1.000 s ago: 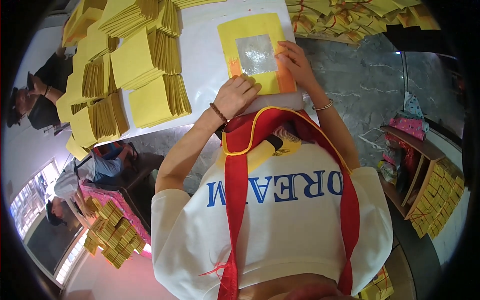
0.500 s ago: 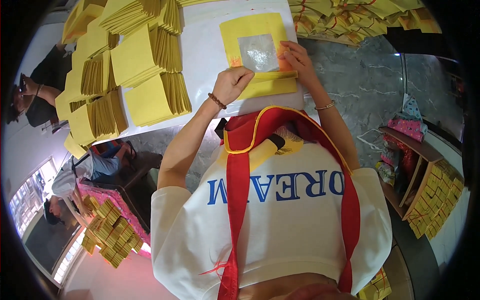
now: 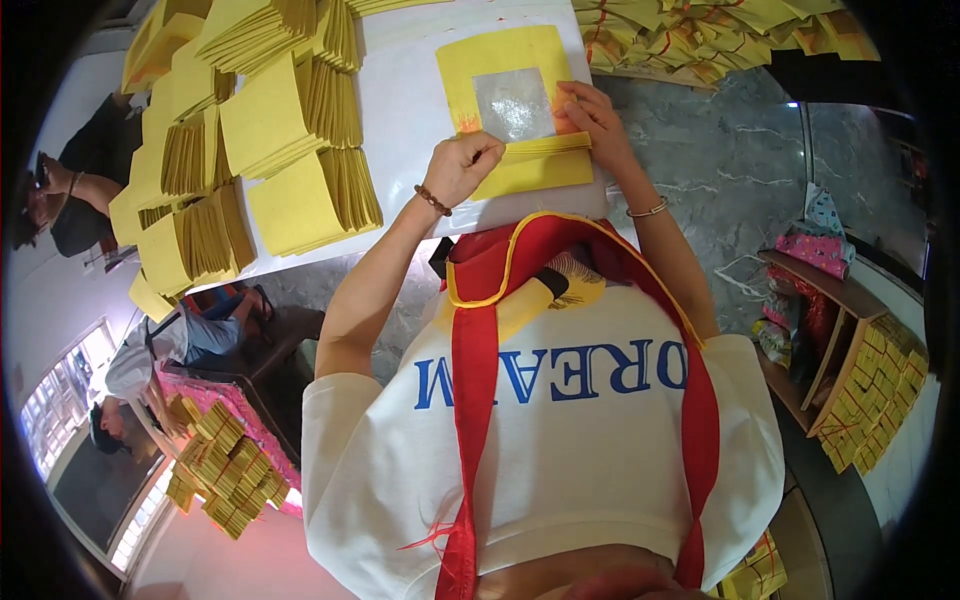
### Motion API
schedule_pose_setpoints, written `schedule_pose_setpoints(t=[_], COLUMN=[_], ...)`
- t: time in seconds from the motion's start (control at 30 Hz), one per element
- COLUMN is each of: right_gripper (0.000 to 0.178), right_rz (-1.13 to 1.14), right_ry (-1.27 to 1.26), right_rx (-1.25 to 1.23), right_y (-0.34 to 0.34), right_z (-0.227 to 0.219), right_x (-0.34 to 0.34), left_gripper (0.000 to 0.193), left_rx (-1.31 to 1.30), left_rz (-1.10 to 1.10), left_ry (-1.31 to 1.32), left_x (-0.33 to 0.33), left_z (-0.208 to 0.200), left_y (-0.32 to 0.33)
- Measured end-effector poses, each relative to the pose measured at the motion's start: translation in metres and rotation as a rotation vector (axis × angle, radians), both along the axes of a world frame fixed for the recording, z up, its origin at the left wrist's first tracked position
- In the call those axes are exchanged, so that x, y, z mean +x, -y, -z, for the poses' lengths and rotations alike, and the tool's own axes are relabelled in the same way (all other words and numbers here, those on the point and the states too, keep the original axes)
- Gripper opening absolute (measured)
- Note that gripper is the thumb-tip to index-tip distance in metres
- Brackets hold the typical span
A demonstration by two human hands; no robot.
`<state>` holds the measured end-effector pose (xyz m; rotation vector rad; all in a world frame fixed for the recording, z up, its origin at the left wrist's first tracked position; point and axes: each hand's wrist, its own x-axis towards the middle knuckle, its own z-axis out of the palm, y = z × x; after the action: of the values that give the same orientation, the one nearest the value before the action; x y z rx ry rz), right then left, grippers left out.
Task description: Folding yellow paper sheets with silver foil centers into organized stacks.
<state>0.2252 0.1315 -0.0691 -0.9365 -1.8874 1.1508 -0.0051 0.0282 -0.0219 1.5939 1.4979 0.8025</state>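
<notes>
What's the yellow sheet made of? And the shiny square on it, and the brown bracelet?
The yellow sheet looks like matte paper: it's thin and folded flat near the bottom. The shiny square seems to be silvery foil because it glints, though metallic paint is possible. The brown bracelet has smooth-looking beads, maybe wood, maybe plastic.

1 silver sq (image 3: 514, 104), 2 apron straps (image 3: 475, 380), 1 brclt (image 3: 432, 200), 1 bangle (image 3: 648, 210)

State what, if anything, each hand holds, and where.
Left hand touches yellow paper at its folded left end; right hand, its right edge. Whether either grips cannot be told.
</notes>
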Motion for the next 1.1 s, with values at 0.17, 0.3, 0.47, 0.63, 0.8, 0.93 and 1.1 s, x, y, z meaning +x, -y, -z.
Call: schedule_pose_setpoints(t=[0.17, 0.3, 0.47, 0.63, 0.8, 0.93, 1.1], right_gripper=[0.027, 0.029, 0.030, 0.027, 0.028, 0.035, 0.037], right_rz=[0.017, 0.035, 0.008, -0.067, -0.118, -0.141, -0.242], right_ry=[-0.122, -0.082, -0.075, -0.230, -0.138, -0.073, -0.127], right_rx=[-0.121, -0.139, -0.079, -0.241, -0.142, -0.127, -0.158], right_y=[0.001, 0.003, 0.002, 0.001, 0.007, 0.015, 0.017], right_z=[0.001, -0.007, -0.008, -0.007, -0.026, -0.035, -0.026], right_x=[-0.002, -0.004, -0.001, 0.005, 0.015, 0.015, 0.011], left_gripper=[0.016, 0.015, 0.014, 0.014, 0.016, 0.016, 0.016], left_rx=[-0.082, -0.125, -0.109, -0.103, -0.183, -0.170, -0.176], left_rz=[-0.036, -0.054, -0.057, -0.062, -0.114, -0.121, -0.102], left_ry=[0.073, 0.140, 0.141, 0.190, 0.215, 0.243, 0.212], left_x=[-0.001, -0.003, -0.003, -0.004, -0.005, -0.006, -0.007], left_z=[0.002, 0.004, 0.006, 0.007, 0.005, 0.008, 0.007], left_y=[-0.001, -0.001, -0.001, -0.001, -0.003, -0.003, -0.003])
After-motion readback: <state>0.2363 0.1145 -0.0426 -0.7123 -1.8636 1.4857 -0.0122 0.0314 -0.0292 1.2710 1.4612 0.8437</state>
